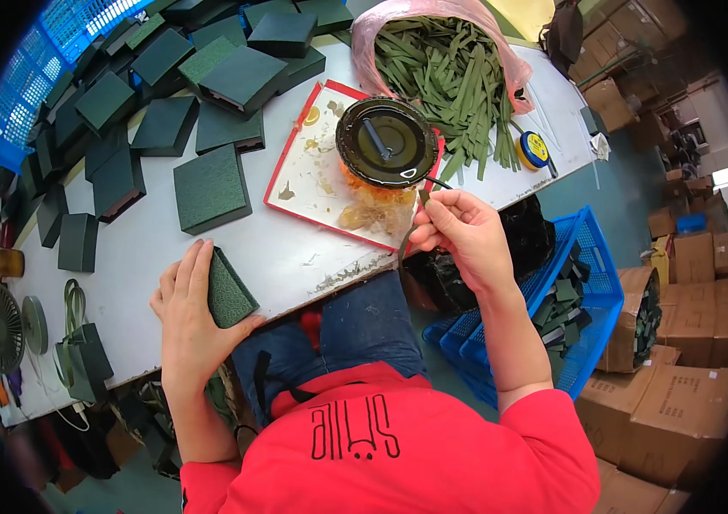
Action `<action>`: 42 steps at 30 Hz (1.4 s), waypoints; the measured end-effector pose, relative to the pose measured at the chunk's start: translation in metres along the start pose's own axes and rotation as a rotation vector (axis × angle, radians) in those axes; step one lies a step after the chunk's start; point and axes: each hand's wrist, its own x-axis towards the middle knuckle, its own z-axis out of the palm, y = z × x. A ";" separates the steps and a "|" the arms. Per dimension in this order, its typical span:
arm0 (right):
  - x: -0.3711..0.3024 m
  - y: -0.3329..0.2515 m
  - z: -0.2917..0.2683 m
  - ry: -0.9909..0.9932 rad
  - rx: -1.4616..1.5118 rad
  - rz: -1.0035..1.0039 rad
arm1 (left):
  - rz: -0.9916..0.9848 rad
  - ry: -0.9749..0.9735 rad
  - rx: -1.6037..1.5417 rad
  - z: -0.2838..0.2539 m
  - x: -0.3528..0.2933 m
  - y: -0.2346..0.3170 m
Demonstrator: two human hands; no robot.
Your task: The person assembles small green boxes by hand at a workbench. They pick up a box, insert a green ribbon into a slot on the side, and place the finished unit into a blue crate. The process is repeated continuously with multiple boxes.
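1. Your left hand is at the near edge of the white tabletop, spread around a dark green, textured rectangular box.
2. That box lies between your left fingers and thumb: the fingers run along its left side, and the thumb reaches across to its near end. The hand is open only to the box's width and has hold of it.
3. Your right hand is raised near the front of the table, thumb and forefinger pinched together on a narrow olive-green strip. The other fingers curl loosely.
4. The strip's short upper end pokes out above your pinching fingertips; a length also shows below them. You cannot tell exactly where it ends against the dark background.
5. Just beyond your right hand, a round black pan of dark liquid sits over a red-rimmed white tray.
6. Behind the pan, a pink plastic bag holds more olive-green strips; other dark green boxes are heaped to the left.
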 end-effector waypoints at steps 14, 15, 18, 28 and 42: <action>0.016 0.011 0.010 0.077 0.037 -0.032 | 0.012 0.032 -0.014 0.004 -0.001 -0.002; 0.017 0.011 0.010 0.081 0.042 -0.032 | 0.012 0.032 -0.016 0.004 -0.001 -0.001; 0.019 0.011 0.013 0.099 0.039 -0.005 | 0.013 0.038 -0.014 0.004 -0.001 -0.002; 0.024 0.011 0.011 0.070 0.114 0.067 | 0.022 0.039 0.013 0.005 -0.002 -0.002; -0.032 0.007 0.029 -0.126 -0.087 -0.008 | 0.255 0.108 -0.406 0.004 0.003 0.002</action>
